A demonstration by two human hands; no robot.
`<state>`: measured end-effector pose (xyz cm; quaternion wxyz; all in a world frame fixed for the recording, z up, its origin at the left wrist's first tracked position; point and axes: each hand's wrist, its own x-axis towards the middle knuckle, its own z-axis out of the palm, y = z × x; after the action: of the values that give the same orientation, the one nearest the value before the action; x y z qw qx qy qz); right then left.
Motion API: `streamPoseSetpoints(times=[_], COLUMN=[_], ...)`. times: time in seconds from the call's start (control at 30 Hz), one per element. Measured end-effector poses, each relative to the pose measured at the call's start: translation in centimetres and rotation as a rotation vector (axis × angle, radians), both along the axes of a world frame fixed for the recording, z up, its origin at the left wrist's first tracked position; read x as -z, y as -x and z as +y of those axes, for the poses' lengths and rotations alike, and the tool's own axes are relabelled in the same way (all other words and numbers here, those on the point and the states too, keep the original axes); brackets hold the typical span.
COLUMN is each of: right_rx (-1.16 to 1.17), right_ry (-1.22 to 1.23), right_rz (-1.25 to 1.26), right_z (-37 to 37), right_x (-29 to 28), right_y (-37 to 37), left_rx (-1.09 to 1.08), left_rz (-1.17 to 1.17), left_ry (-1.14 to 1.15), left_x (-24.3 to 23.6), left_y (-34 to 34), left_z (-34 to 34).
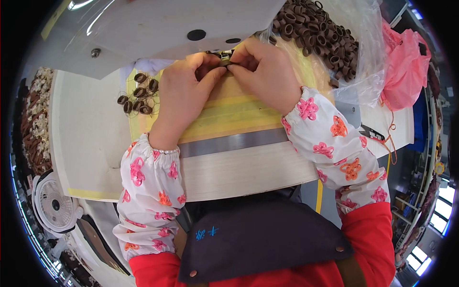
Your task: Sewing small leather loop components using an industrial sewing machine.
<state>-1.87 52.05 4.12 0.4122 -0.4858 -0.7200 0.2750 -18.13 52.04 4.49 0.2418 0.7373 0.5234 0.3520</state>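
Note:
Under the head of a white sewing machine [158, 33], my two hands meet at the metal presser foot [225, 56]. Thumb and fingers of my left hand [184, 93] pinch a small brown loop [226, 64] from its left side. My right hand [267, 71] pinches the same loop from the right, its fingertips close to the left ones. Most of that loop is hidden by my fingers. Beside my left wrist lie several finished-looking brown loops [138, 92] with loose threads trailing from them. Beyond my right hand is a heap of brown loops [315, 36].
A clear plastic bag [372, 57] spreads under and beside the heap. A pink plastic bag [406, 67] sits at the table's right, with thread snips [372, 133] near it. Yellow tape [229, 112] covers part of the table. A white fan [54, 203] stands at lower left.

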Motion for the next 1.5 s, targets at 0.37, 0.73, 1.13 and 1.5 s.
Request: streamPoseSetpoints(times=[0.37,0.73,1.13,1.5], right_rx=[0.012,0.028,-0.002,-0.003], right_ry=[-0.185,-0.237,-0.272,-0.139], right_rz=[-0.099,-0.137,-0.218,-0.261], right_z=[0.9,1.0,1.4,1.6], right_x=[0.4,0.2,-0.2,-0.8], right_y=[-0.3,-0.4,-0.9,-0.6], left_rx=[-0.132,-0.115,-0.109,-0.112], left_rz=[-0.065,-0.091,-0.068,-0.106], left_ry=[0.195,0.166,0.150,0.154], left_x=[0.2,0.7,0.3,1.1], left_y=[-0.2,-0.2,-0.6,-0.3], left_z=[0.5,0.8,0.8,1.1])
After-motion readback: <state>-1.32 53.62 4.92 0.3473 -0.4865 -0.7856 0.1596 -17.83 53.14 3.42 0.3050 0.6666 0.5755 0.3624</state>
